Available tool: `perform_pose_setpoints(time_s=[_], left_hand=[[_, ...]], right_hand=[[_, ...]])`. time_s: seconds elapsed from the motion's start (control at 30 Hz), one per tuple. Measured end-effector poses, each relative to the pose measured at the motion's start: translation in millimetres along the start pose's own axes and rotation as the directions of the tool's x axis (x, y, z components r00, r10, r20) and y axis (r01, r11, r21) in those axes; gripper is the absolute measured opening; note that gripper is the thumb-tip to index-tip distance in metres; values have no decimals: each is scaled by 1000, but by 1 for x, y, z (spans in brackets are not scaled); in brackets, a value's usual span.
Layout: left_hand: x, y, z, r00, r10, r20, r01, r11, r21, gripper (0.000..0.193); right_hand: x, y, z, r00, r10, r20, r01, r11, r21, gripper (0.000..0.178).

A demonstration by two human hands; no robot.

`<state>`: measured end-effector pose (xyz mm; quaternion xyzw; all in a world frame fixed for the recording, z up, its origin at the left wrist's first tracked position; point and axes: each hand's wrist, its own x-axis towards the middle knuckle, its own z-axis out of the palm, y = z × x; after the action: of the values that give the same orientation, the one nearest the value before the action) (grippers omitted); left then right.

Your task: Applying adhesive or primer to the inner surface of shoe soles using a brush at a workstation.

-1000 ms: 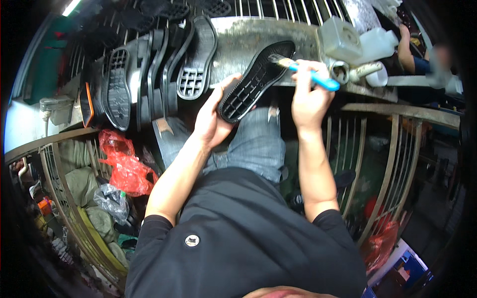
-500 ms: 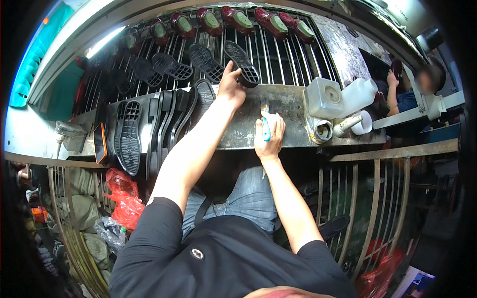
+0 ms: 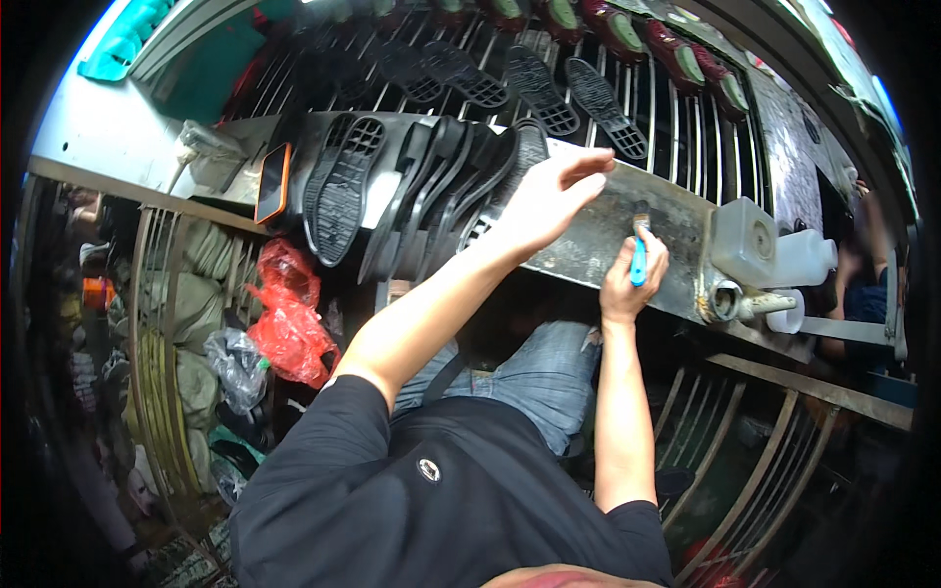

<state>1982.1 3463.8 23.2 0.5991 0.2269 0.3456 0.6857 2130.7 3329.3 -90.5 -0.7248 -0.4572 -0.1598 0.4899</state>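
Note:
My left hand (image 3: 561, 196) is held above the bench with its fingers stretched out and nothing in them. Just beyond its fingertips, a black shoe sole (image 3: 606, 106) lies on the bars. In my right hand (image 3: 627, 289) is a brush with a blue handle (image 3: 639, 265), its bristles toward the dark bench top (image 3: 588, 240). Left of that spot, several black soles (image 3: 441, 176) stand on edge in a row, partly behind my left arm. One wide sole (image 3: 345, 186) leans at the row's left end.
A metal bar rack (image 3: 676, 147) behind the bench bears more soles and dark red shoes (image 3: 676, 59). To the right stand a translucent container (image 3: 745, 240) and a white bottle (image 3: 806, 265). An orange-edged phone (image 3: 273, 183) lies at left, above red plastic bags (image 3: 289, 314). Another person is at far right.
My left hand has let go of the sole, which now lies on the bars, and drawn back from it. The brush stays in my right hand. The view has swung left.

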Motion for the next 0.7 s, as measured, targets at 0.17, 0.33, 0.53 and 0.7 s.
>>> perform_pose_setpoints(time_s=[0.17, 0.33, 0.53, 0.7], left_hand=[[-107, 38, -122, 857, 404, -320, -24, 651, 758, 39], [-162, 22, -204, 903, 71, -423, 241, 732, 637, 45], [-149, 14, -270, 795, 268, -544, 209, 721, 660, 29], [-151, 20, -248, 741, 630, -232, 123, 212, 969, 34]], right_hand=[[-1, -5, 4, 1000, -26, 12, 26, 1000, 8, 25], [-5, -3, 6, 999, -40, 11, 40, 999, -17, 25], [-5, -4, 7, 999, -32, 9, 33, 998, -60, 25], [-5, -9, 9, 999, -34, 20, 35, 997, -75, 23]])
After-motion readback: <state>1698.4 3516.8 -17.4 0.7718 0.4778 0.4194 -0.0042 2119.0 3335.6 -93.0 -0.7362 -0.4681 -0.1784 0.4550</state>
